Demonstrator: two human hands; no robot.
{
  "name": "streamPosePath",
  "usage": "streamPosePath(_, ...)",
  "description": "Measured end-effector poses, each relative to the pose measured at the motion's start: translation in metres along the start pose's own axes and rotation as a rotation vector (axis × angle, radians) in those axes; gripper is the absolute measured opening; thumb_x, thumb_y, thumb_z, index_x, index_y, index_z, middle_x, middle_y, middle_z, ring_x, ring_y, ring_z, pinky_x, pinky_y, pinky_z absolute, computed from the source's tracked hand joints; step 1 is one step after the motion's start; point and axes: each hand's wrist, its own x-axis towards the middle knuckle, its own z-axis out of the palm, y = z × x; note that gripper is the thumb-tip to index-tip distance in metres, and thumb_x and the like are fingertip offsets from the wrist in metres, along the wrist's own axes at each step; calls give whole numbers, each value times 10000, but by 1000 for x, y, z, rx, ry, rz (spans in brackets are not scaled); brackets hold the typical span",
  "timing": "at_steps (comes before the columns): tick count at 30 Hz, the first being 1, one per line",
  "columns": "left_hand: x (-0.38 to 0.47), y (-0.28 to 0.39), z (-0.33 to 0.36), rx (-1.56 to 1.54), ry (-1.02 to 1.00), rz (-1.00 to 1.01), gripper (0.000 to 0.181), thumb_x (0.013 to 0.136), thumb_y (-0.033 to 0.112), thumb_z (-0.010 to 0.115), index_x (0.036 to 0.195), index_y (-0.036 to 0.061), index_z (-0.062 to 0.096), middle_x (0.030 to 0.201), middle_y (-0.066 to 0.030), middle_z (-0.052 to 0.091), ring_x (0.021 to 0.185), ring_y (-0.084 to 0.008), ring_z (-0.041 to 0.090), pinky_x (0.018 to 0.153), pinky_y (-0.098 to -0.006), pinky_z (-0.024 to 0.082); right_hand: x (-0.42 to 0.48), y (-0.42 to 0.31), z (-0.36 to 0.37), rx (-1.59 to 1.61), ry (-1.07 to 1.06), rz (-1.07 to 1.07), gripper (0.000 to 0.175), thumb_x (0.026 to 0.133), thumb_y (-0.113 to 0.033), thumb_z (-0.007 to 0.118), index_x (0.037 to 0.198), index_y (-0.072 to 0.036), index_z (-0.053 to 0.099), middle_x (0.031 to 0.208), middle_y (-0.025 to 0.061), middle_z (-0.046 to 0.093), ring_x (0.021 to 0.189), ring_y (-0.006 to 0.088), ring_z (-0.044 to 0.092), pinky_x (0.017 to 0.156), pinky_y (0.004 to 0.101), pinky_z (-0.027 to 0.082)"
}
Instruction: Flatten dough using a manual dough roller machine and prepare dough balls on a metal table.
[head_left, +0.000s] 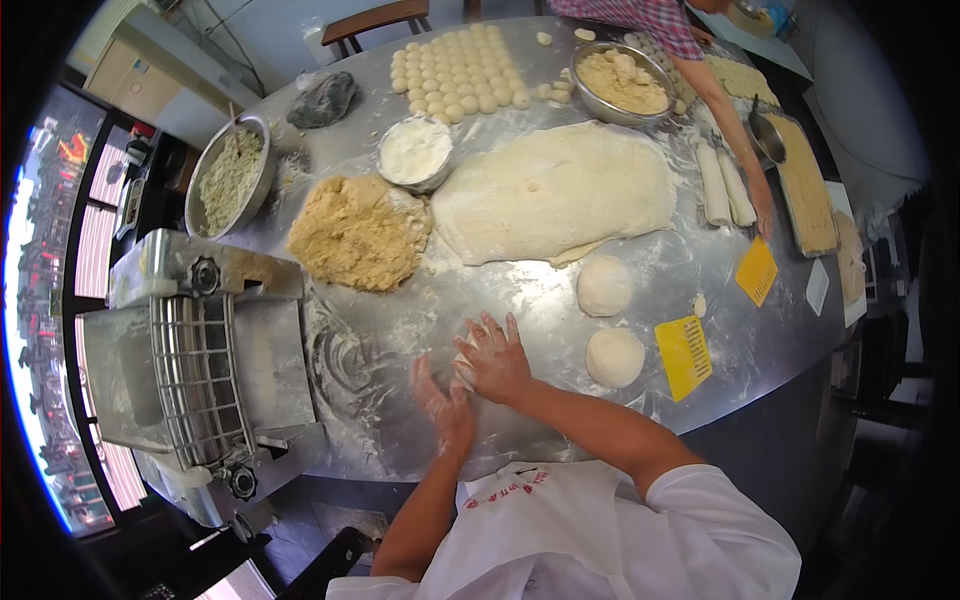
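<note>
A small lump of pale dough (464, 370) lies on the floured metal table, mostly hidden under my right hand (496, 364). My right palm presses on it with the fingers spread over it. Beside the lump, my left hand (444, 411) is turned on its side, thumb close to the dough and fingers apart from it. Two round dough balls, the upper one (604, 286) and the lower one (614, 357), rest to the right. Farther up the table is a large flat slab of dough (555, 191), with a crumbly yellow mass of dough (360, 236) to its left.
A dough roller machine (195, 367) stands at left. Nearby are a bowl of chopped filling (229, 176), a bowl of flour (415, 152) and rows of dough balls (457, 71). Yellow scrapers (682, 358) lie at right. Another person's arm (724, 112) reaches past rolling pins (714, 187).
</note>
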Motion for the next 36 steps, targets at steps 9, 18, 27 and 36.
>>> streamPosePath(9,-99,-113,-94,719,-218,306,775,965,402,651,1537,-61,408,1604,-354,336,1520,-536,264,1256,-668,157,19,2,-13,222,-55,-62,490,1048,-385,583,1464,-128,618,1580,166,513,1503,354,436,1279,598,209)
streamPosePath(18,-25,-57,-36,524,-274,528,794,941,348,698,1568,-14,373,1628,-345,293,1526,-541,248,1237,-697,181,-229,201,-155,-307,225,1067,984,818,-410,865,1580,0,397,1580,241,467,1488,413,410,1243,504,293)
streamPosePath(27,61,6,46,625,-294,723,614,856,368,754,1395,90,656,1504,-218,543,1422,-481,455,1173,-633,352,-176,256,-194,-199,-13,1054,897,801,-453,889,1502,-56,497,1232,154,715,1109,312,695,1026,477,506)
streamPosePath(36,72,23,67,674,-171,690,571,822,363,763,1328,103,707,1450,-163,594,1364,-411,520,1102,-608,407,-147,397,-294,208,162,891,466,946,-185,732,1365,-18,618,1154,176,739,1030,292,725,904,440,579)
